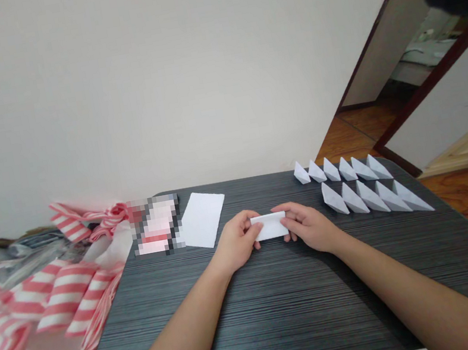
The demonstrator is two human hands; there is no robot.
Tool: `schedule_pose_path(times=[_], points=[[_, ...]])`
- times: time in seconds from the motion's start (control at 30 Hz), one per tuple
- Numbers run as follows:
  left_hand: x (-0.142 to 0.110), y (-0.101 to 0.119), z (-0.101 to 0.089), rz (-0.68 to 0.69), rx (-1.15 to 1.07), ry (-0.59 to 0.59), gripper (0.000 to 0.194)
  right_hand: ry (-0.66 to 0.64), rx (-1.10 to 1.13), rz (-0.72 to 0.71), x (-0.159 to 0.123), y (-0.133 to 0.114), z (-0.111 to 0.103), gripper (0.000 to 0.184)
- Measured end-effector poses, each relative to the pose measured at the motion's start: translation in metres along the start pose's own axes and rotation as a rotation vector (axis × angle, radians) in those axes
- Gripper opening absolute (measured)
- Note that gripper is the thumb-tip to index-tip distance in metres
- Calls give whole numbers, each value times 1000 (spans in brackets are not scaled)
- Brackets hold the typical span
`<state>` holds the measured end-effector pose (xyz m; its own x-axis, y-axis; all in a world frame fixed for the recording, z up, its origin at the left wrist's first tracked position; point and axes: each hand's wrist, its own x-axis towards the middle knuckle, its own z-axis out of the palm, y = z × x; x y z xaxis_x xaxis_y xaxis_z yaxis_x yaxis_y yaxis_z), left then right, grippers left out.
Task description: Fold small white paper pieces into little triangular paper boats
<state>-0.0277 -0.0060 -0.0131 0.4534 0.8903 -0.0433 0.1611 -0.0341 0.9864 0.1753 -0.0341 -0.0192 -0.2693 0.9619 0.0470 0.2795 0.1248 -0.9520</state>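
A small folded white paper (270,226) is held just above the dark striped table (285,311), near its middle. My left hand (237,244) pinches the paper's left end, fingers closed on it. My right hand (309,225) pinches the right end the same way. Both forearms reach in from the bottom edge of the view.
Several folded white paper boats (360,186) stand in two rows at the table's back right. A flat stack of white sheets (203,219) lies at the back left, beside a blurred pink-and-white item (156,225). Red-and-white striped bags (56,297) pile up left of the table. A doorway opens at the right.
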Motion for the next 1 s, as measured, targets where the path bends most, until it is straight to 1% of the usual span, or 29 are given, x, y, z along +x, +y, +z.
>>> schedule_pose_path(times=[0.2,0.4,0.83,1.0], points=[[1,0,0,-2,-6,14,24,0,-9,-8,0,-2,0,34],[2,0,-1,-3,-40,5,23,30,-55,15,1,0,0,36],[2,-4,-1,-2,20,30,25,1,-68,28,2,2,0,34],[1,-3,-1,-12,-2,29,25,-3,-90,25,2,0,0,30]])
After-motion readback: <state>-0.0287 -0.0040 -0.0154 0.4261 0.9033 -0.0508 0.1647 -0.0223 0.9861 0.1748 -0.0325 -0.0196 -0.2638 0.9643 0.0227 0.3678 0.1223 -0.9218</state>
